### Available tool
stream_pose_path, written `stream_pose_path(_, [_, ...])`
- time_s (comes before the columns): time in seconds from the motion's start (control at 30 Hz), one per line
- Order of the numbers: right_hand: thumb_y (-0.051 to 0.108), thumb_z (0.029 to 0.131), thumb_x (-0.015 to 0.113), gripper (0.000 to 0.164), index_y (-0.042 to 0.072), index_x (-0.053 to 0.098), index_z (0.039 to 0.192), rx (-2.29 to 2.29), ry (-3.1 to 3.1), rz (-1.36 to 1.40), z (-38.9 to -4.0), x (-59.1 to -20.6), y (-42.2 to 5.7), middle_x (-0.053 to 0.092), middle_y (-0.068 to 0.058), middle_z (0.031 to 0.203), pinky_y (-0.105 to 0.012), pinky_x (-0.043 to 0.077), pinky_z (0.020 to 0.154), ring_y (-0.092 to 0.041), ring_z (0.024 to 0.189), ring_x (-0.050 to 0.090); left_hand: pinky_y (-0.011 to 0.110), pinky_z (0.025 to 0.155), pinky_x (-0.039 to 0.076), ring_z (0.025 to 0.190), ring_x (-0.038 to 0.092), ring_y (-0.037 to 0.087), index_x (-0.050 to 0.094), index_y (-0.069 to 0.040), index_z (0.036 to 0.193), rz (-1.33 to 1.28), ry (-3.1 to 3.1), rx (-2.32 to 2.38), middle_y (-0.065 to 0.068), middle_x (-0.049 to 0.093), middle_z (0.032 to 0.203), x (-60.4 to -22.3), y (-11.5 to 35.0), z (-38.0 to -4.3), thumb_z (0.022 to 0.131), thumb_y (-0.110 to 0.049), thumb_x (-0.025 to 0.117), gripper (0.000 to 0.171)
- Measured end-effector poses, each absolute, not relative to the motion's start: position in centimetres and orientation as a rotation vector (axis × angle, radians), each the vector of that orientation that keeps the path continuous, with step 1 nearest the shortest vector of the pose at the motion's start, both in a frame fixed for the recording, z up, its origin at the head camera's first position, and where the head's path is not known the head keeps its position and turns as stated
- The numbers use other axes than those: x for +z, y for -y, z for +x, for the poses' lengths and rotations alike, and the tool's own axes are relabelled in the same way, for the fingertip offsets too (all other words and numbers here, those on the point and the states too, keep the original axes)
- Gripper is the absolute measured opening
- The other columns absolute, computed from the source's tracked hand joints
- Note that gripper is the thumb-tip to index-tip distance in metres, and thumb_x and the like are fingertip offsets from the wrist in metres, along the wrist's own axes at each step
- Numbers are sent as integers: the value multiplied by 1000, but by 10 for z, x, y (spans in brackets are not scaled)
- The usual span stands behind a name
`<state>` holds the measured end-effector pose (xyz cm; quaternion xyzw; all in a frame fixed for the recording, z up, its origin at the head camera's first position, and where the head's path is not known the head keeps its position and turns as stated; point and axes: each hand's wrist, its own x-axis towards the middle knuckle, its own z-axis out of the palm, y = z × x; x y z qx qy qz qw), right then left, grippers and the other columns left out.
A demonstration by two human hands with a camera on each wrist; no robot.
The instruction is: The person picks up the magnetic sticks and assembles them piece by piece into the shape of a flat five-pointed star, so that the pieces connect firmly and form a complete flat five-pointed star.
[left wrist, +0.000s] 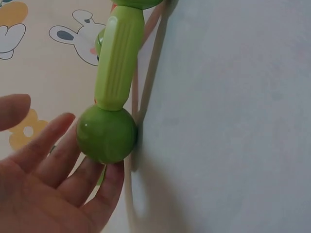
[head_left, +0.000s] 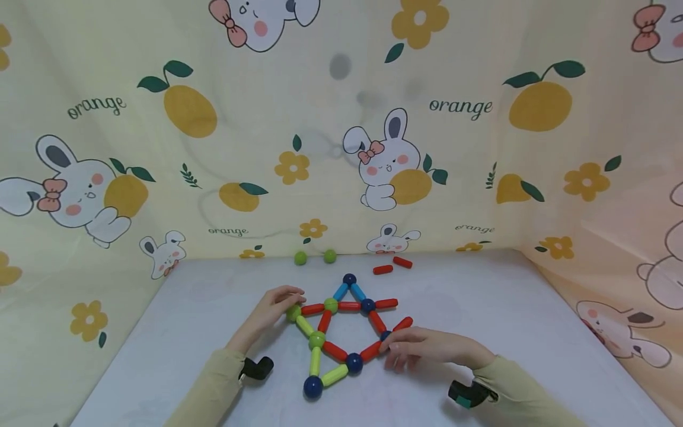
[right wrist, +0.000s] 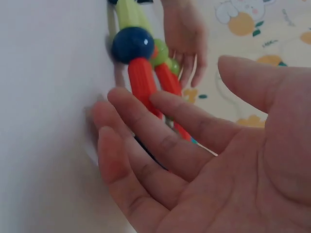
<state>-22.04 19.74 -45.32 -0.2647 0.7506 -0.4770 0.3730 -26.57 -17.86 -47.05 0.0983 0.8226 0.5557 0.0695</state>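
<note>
A flat frame of balls and rods, partly star-shaped, lies on the table. My left hand (head_left: 274,309) is at its left corner; in the left wrist view, relaxed fingers touch a green ball (left wrist: 107,134) joined to a lime rod (left wrist: 117,58). My right hand (head_left: 429,347) is at the right side, fingers loosely bent and partly covering a blue ball (head_left: 386,336). A red rod (head_left: 402,324) juts out beyond that ball. A blue ball (head_left: 349,279) tops two light-blue rods at the far point. Another blue ball (head_left: 313,387) forms the near point between lime rods.
Two loose green balls (head_left: 300,258) sit at the table's back edge. Two loose red rods (head_left: 383,270) lie to the right of them. A printed cloth (head_left: 320,201) stands behind the white table (head_left: 459,284). Each wrist wears a black camera (head_left: 258,368).
</note>
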Motion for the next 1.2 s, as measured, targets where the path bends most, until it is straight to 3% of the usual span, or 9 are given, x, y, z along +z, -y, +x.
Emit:
stream_pose_path(0.13, [30, 103, 42, 36, 6, 61, 121, -1223, -1940, -687, -228, -456, -198, 68, -13, 106, -35, 51, 81, -30, 96, 63, 54, 98, 41, 112, 56, 37, 54, 5, 126, 317, -2440, 1654, 22, 64, 114, -459, 174, -258, 102, -20, 46, 36])
stream_pose_path(0.27, [32, 104, 39, 39, 5, 63, 119, -1227, -1968, -657, -239, -454, -207, 67, -14, 106, -36, 51, 82, -31, 96, 63, 45, 91, 48, 106, 60, 32, 54, 3, 127, 273, -2416, 1615, 19, 65, 112, -458, 174, -254, 102, -30, 45, 42])
stream_pose_path(0.4, [33, 104, 39, 41, 2, 64, 114, -1247, -2041, -583, -252, -452, -212, 67, -15, 105, -36, 52, 80, -31, 94, 63, 37, 82, 52, 95, 64, 27, 52, 0, 131, 273, -2346, 1535, 16, 64, 114, -463, 174, -249, 101, -41, 41, 52])
stream_pose_path(0.67, [32, 103, 40, 43, -3, 61, 117, -1278, -2199, -483, -271, -448, -206, 64, -15, 107, -38, 53, 83, -30, 95, 62, 34, 73, 56, 74, 65, 23, 53, 6, 127, 308, -2113, 1473, 14, 62, 113, -458, 160, -223, 98, -53, 41, 67])
stream_pose_path(0.87, [33, 103, 41, 48, -6, 52, 129, -1336, -2203, -504, -276, -448, -193, 61, -19, 119, -43, 50, 91, -32, 105, 60, 33, 76, 56, 78, 69, 28, 56, 3, 122, 291, -2014, 1454, 12, 67, 99, -454, 152, -208, 97, -55, 41, 65])
stream_pose_path(1.2, [37, 103, 40, 54, -5, 43, 138, -1378, -2157, -446, -274, -452, -193, 51, -21, 133, -45, 46, 97, -33, 115, 55, 36, 77, 57, 88, 68, 31, 56, 6, 124, 360, -1936, 1498, 16, 66, 105, -454, 156, -204, 100, -51, 38, 65])
